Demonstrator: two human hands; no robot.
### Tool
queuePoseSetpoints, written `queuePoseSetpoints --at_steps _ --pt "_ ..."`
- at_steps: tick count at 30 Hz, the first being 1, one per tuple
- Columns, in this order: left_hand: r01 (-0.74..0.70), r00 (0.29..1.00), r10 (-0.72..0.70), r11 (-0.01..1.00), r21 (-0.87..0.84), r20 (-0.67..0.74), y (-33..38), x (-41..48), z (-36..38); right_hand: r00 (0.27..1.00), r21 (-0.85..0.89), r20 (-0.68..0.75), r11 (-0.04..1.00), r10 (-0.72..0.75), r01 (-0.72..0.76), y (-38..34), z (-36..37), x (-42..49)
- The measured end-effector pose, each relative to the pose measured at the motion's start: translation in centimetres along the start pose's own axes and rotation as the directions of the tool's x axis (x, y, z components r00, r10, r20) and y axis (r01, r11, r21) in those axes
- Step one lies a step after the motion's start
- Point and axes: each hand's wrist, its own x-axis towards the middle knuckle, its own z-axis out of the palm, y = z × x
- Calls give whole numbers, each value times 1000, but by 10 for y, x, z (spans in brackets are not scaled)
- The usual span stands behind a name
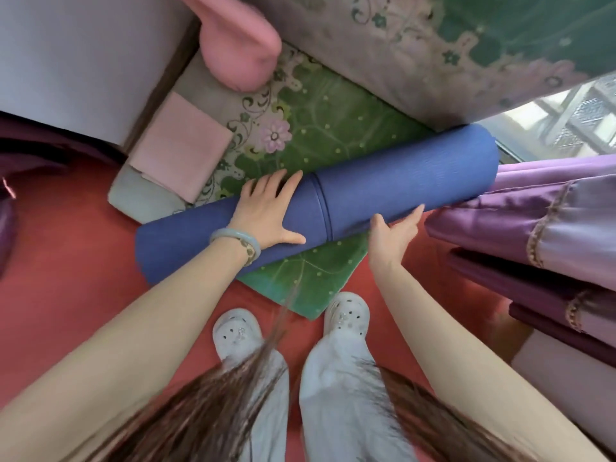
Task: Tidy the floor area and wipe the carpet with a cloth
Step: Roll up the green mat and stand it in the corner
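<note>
A rolled blue mat (400, 181) lies slantwise across a green flowered carpet (320, 128), from lower left to upper right. My left hand (266, 211) rests palm down on top of the roll near its middle, fingers spread. My right hand (393, 231) grips the roll's near underside, fingers curled beneath it. A folded pink cloth (176, 155) sits on the carpet's left edge, apart from both hands.
A pink pillow (240, 48) lies at the top, against a pale wall or furniture panel (83, 61). Purple curtains (540, 221) hang at the right beside a window (573, 118). The floor (73, 255) is red. My feet in pale clogs (236, 331) stand at the carpet's near corner.
</note>
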Motion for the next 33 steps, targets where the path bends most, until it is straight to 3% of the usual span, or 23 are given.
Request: queuePoseSetpoints --at_steps 2,3,5,6,7,9,13,16,18,25,28,30,33 --pt "-10 985 28 995 104 -170 4 -21 10 958 -135 111 951 -266 279 0 -5 -13" --pt "-3 975 41 986 168 -219 6 -30 17 892 -269 190 852 -410 449 -2 -6 -20" --pt "31 981 24 961 273 -194 7 -43 28 711 -547 394 474 -582 691 7 0 -23" --pt "50 987 0 949 311 -159 7 -46 33 665 -629 473 308 -578 714 14 5 -19" --pt "69 990 -23 938 341 -137 8 -48 36 660 -680 516 208 -547 704 16 9 -18" --pt "99 987 -45 926 365 -155 8 -46 41 658 -748 512 90 -553 657 16 14 -15" --pt "115 984 -51 913 391 -170 8 -45 42 536 -760 506 -55 -676 648 19 12 -5" --pt "94 984 -29 924 370 -176 10 -52 45 451 -700 526 -66 -721 711 24 6 -7" --pt "99 985 -40 929 357 -168 11 -57 46 435 -672 547 -65 -715 738 25 1 -11" --pt "101 989 -56 932 348 -135 22 -72 24 498 -644 590 2 -635 765 6 -14 -35" --pt "79 993 -57 972 222 -103 29 -85 -7 557 -583 616 153 -557 798 -23 -27 -57" --pt "69 991 -69 998 1 -119 36 -94 -38 571 -491 625 300 -532 818 -52 -39 -76" --pt "70 975 -142 926 -370 -172 56 -111 -101 564 -302 593 491 -574 817 -103 -65 -106"
